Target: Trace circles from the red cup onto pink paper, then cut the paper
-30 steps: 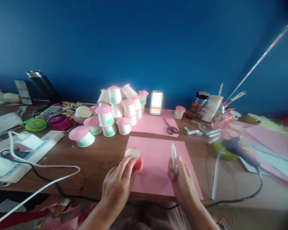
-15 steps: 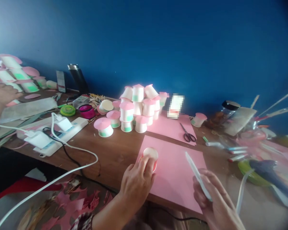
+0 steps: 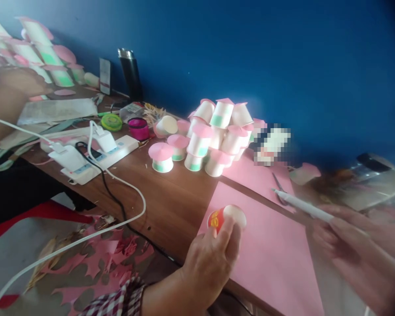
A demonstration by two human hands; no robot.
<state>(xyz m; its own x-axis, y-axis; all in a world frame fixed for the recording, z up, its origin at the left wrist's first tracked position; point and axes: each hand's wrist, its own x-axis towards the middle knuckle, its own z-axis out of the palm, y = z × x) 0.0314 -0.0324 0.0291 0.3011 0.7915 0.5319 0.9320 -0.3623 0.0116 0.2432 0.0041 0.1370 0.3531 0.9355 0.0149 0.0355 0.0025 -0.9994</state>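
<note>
My left hand (image 3: 213, 259) has its fingers on a small red and white paper cup (image 3: 216, 219), which lies tilted over a pink paper sheet (image 3: 266, 254). On the right, my right hand (image 3: 345, 237) is closed round a white marker (image 3: 303, 205) whose greenish tip points left; this hand is blurred by motion. The tip is near the black scissors (image 3: 279, 188), which lie on a second pink sheet (image 3: 243, 169) behind. White cups with pink paper tops (image 3: 200, 140) are stacked beyond my left hand.
A white power strip (image 3: 102, 160) with a white cable (image 3: 141, 197) lies at left. Behind stand a magenta tin (image 3: 138, 128), a green tape roll (image 3: 111, 122) and a black flask (image 3: 131, 74). Another person's hand (image 3: 21, 83) is at far left. Pink scraps (image 3: 95, 263) lie below.
The view has shifted and tilted. The cup has tipped so its red side shows. My right hand has swung the marker from nearly upright to pointing left, and moved up and right.
</note>
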